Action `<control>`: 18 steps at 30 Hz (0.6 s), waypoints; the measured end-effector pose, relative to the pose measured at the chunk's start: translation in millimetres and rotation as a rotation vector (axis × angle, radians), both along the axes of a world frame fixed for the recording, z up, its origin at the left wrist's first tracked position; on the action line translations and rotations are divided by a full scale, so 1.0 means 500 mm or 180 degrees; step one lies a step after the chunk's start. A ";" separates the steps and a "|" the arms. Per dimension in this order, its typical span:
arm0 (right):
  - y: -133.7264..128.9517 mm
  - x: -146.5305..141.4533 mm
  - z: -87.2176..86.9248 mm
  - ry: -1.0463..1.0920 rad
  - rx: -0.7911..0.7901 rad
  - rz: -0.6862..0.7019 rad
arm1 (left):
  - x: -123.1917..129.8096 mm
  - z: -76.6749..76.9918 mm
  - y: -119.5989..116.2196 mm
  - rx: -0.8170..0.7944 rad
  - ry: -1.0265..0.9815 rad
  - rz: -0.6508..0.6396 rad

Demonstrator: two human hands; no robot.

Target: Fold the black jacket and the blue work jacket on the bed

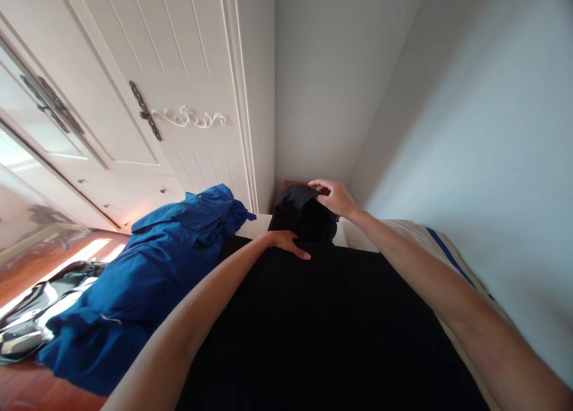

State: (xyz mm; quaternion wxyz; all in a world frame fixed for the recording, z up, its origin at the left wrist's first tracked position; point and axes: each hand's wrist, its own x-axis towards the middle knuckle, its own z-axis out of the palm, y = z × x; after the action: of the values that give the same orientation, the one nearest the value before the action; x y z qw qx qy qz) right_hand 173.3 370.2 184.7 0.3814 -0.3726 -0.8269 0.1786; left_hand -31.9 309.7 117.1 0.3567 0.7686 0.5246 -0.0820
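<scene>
A large black garment [331, 315] lies spread over the bed between my arms. At its far end stands a bunched, hood-like black part [293, 211] with a dark hollow. My right hand [333, 197] pinches the upper edge of that part between thumb and fingers. Near the fold below it, my left hand [289, 244] grips the black cloth, its thumb on top and its other fingers partly hidden. On the left, a crumpled blue garment [174, 250] lies beside the black one.
White wardrobe doors [188, 52] with dark handles rise at the left. A grey wall [483, 148] closes the right side, above beige bedding [412, 229] with a blue stripe. A shiny grey bag-like item [40, 306] lies on the reddish wooden floor [54, 387].
</scene>
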 end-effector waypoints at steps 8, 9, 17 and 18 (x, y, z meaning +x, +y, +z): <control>-0.032 0.026 -0.009 0.0009 -0.0217 -0.0311 | 0.084 0.030 0.043 -0.0216 0.0062 -0.0661; -0.030 0.024 -0.020 0.0081 -0.0272 -0.0334 | 0.096 0.028 0.038 -0.0163 0.0123 -0.0658; -0.021 0.000 -0.081 0.0331 -0.0523 -0.0431 | 0.126 -0.011 0.030 0.0015 -0.0273 -0.0791; -0.017 -0.001 -0.083 0.0344 -0.0525 -0.0422 | 0.126 -0.014 0.033 0.0034 -0.0332 -0.0829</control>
State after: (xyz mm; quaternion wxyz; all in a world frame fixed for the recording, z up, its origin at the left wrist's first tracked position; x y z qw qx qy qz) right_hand 172.6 361.6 143.4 0.4044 -0.4464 -0.7612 0.2403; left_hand 31.4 326.4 110.2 0.3657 0.8353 0.4016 -0.0847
